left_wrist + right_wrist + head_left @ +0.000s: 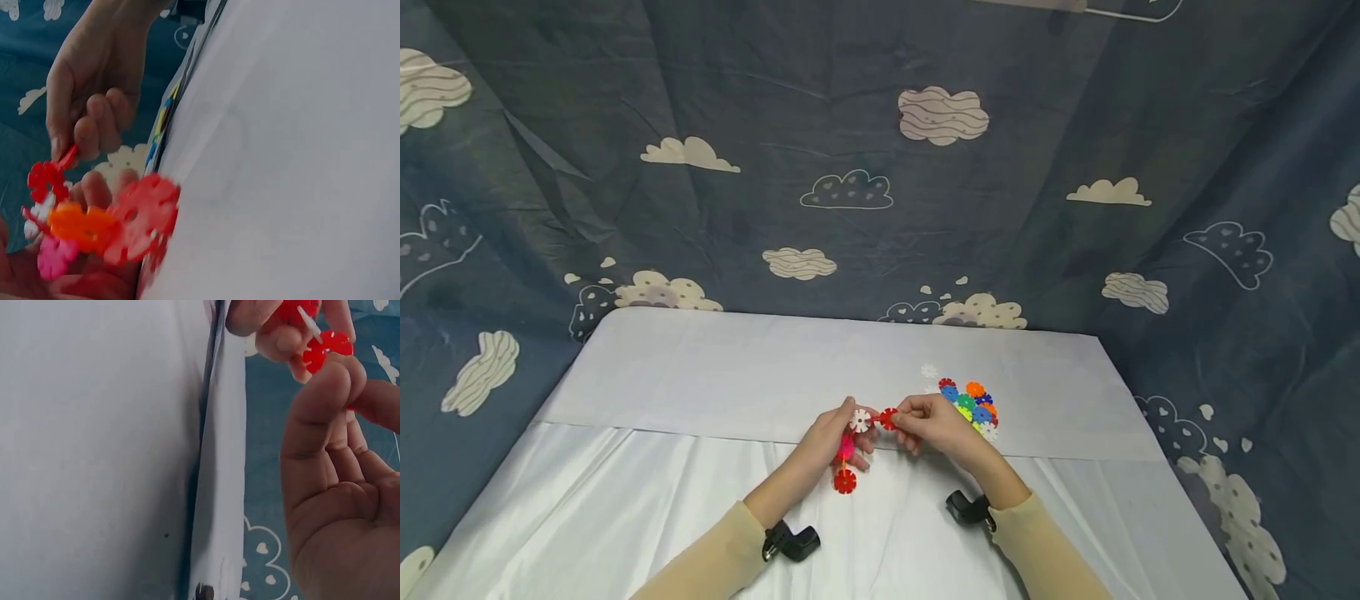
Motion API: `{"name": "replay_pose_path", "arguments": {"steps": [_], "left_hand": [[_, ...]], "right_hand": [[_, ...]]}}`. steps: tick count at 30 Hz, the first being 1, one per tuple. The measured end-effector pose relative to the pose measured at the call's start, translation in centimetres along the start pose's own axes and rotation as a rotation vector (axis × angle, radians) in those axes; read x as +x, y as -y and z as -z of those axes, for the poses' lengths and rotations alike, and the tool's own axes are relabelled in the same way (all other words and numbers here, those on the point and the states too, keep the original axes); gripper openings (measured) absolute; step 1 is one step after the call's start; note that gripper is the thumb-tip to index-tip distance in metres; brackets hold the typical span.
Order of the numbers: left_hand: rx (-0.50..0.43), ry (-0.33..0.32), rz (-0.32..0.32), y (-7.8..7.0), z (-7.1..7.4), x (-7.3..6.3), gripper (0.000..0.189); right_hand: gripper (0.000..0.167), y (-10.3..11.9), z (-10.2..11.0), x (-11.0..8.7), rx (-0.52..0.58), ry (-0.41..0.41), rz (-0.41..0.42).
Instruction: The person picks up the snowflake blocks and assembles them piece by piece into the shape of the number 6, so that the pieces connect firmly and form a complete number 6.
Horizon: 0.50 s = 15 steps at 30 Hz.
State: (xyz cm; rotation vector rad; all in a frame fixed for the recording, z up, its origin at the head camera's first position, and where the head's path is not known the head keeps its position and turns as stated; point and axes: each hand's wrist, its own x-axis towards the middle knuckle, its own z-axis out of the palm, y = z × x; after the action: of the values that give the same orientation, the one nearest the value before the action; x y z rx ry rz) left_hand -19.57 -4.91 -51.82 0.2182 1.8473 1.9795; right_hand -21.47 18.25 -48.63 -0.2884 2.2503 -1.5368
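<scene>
Over the middle of the table my left hand (827, 433) holds a linked chain of notched plastic snowflake discs. A white disc (861, 421) and a pink disc (846, 450) lie by its fingers, and a red disc (845, 481) hangs lowest. In the left wrist view an orange disc (78, 226) slots into that large red disc. My right hand (943, 425) pinches a red disc (328, 350) between thumb and forefinger, at the chain's right end. Its other fingers are curled in, and the fingertips cover part of this disc.
Loose discs (966, 402) in several colours lie in a pile just behind my right hand, with a white disc (928, 370) at its back edge. A white cloth (647, 475) covers the table. A dark cloud-print curtain (850, 125) encloses the back and sides.
</scene>
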Motion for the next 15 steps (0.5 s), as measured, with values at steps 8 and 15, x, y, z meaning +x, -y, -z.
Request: {"name": "replay_pose_path", "arguments": {"steps": [8,15], "left_hand": [[0.102,0.012,-0.004,-0.68,0.83,0.38,0.049],[0.276,0.018,-0.047,-0.73,0.15,0.18,0.035]], "right_hand": [[0.023,-0.15,-0.29,0.16,-0.016,0.057,0.01],[0.027,-0.14,-0.72,0.23,-0.03,0.082,0.041]]}}
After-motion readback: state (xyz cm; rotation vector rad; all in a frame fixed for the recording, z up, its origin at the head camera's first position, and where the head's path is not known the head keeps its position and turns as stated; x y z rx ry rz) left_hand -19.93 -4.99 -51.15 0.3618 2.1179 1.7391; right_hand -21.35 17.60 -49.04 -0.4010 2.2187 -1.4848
